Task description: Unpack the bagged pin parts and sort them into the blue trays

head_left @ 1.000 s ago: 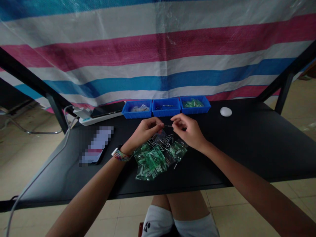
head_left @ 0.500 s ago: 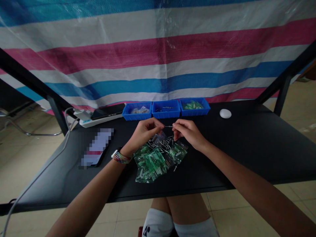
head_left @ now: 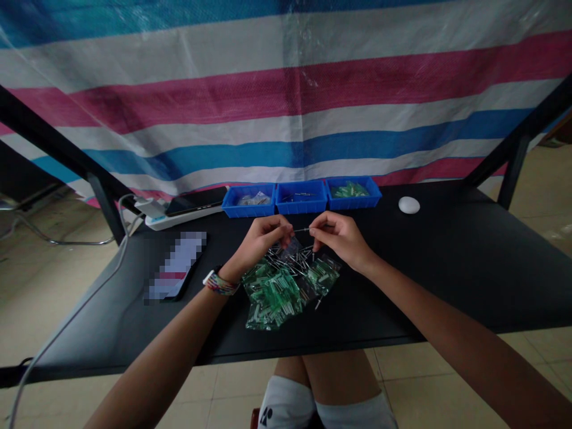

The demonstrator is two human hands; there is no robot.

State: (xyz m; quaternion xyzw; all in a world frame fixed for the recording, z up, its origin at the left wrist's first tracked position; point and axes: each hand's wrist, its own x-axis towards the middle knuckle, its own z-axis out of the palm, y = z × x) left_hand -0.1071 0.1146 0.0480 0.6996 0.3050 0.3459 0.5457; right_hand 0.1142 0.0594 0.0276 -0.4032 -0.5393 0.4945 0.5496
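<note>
A thin metal pin (head_left: pixel 301 230) spans the gap between my two hands, roughly level. My left hand (head_left: pixel 269 235), with a woven band at its wrist, pinches the pin's left end. The right end is closed in the fingertips of my right hand (head_left: pixel 338 237). Just below them on the black table lie several loose metal pins (head_left: pixel 286 260), too tangled to tell apart. Nearer to me are clear bags of green plastic pieces (head_left: pixel 274 298), and a smaller green bag (head_left: pixel 323 274) lies to the right.
Along the back stand blue bins: one with clear bags (head_left: pixel 249 201), one with metal pins (head_left: pixel 301 198), one with green pieces (head_left: pixel 353 189). A white oval object (head_left: pixel 409 205) sits right. Left are a phone (head_left: pixel 179 265), a power strip (head_left: pixel 187 218) and a cable (head_left: pixel 114 271).
Both hands have shifted slightly, the left one a little to the left and the right one a touch left and up. The pin stays between them, with slightly more of it showing.
</note>
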